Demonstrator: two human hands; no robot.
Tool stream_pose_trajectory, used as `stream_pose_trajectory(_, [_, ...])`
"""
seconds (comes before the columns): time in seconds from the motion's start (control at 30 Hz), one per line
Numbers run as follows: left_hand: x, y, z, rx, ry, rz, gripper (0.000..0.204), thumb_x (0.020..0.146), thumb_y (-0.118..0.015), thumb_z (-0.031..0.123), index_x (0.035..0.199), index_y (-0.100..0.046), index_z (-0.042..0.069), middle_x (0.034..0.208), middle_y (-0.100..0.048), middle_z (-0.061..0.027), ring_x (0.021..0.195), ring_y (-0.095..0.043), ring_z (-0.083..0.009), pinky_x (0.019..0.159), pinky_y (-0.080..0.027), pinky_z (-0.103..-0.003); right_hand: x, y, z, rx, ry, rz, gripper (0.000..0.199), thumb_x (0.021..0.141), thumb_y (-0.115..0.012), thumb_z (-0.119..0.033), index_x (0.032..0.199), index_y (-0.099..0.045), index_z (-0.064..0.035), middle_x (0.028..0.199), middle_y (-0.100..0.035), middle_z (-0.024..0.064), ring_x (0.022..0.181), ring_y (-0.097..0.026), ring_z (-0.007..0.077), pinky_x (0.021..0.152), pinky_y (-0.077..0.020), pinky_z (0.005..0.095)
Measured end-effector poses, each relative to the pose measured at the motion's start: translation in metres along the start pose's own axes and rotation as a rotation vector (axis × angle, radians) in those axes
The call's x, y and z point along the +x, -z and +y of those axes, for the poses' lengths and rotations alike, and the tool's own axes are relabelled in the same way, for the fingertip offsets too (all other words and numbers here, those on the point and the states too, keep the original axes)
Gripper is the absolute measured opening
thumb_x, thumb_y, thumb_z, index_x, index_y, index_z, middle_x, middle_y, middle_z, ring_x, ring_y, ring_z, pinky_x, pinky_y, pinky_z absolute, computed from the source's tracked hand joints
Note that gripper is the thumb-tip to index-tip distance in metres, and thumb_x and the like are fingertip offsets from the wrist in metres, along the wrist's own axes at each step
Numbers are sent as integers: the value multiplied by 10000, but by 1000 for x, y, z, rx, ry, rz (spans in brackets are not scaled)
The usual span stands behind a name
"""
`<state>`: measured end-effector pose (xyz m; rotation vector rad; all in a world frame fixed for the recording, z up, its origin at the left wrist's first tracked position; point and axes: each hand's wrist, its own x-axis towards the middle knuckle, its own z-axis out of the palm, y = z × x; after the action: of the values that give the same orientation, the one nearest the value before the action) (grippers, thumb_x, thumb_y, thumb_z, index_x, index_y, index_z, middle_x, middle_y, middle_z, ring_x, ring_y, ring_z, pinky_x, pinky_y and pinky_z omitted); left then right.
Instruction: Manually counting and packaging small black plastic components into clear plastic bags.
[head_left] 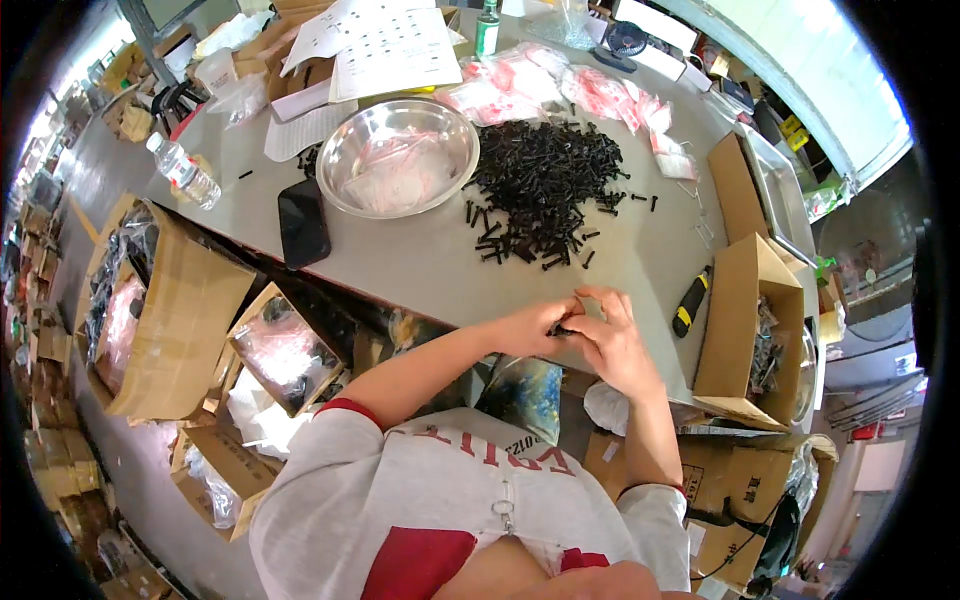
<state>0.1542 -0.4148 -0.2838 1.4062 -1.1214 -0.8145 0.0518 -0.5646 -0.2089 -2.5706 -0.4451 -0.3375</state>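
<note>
My left hand (532, 328) is closed around a few small dark pieces that look like black screws (560, 329), mostly hidden by its fingers. Against its fingertips, my right hand (622, 345) pinches at the same pieces with thumb and bent fingers. Both hands meet over the near edge of the grey table (430, 275). Beyond them spreads a big heap of black screws (545, 180), with several loose ones around its rim. To the heap's left stands a steel bowl (335, 190) holding clear plastic bags with red print (400, 170).
A black phone (303, 224) and a water bottle (184, 172) are on the left. Bags with red print (510, 85) line the back. At right are a yellow-black utility knife (691, 302) and an open carton (725, 345) of small bagged parts. More cartons (185, 320) stand left of the table.
</note>
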Motion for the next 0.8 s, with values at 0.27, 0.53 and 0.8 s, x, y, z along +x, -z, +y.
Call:
stream_pose_trajectory(0.27, [-4,0,-5,32,-123,244,432,793,-631,50,1196,-485,3,1043,-593,-138,980,-574,-209,851,-457,-335,7,-14,9,24,43,136,284,659,-715,4,930,-661,-64,1187,-518,106,1071,-502,322,891,-453,417])
stream_pose_trajectory(0.53, [-9,0,-5,240,-99,346,440,778,-682,59,1167,-488,-10,1061,-610,-188,978,-615,-328,826,-492,-385,6,-22,18,-35,46,158,371,636,-743,2,987,-641,-62,1199,-529,116,1058,-529,328,876,-460,419])
stream_pose_trajectory(0.8, [-10,1,-22,238,-21,371,496,741,-703,23,1173,-459,5,1072,-603,-165,988,-619,-281,836,-492,-370,10,-35,19,50,-97,144,351,638,-770,-13,954,-632,-82,1160,-528,124,1064,-534,329,894,-468,407])
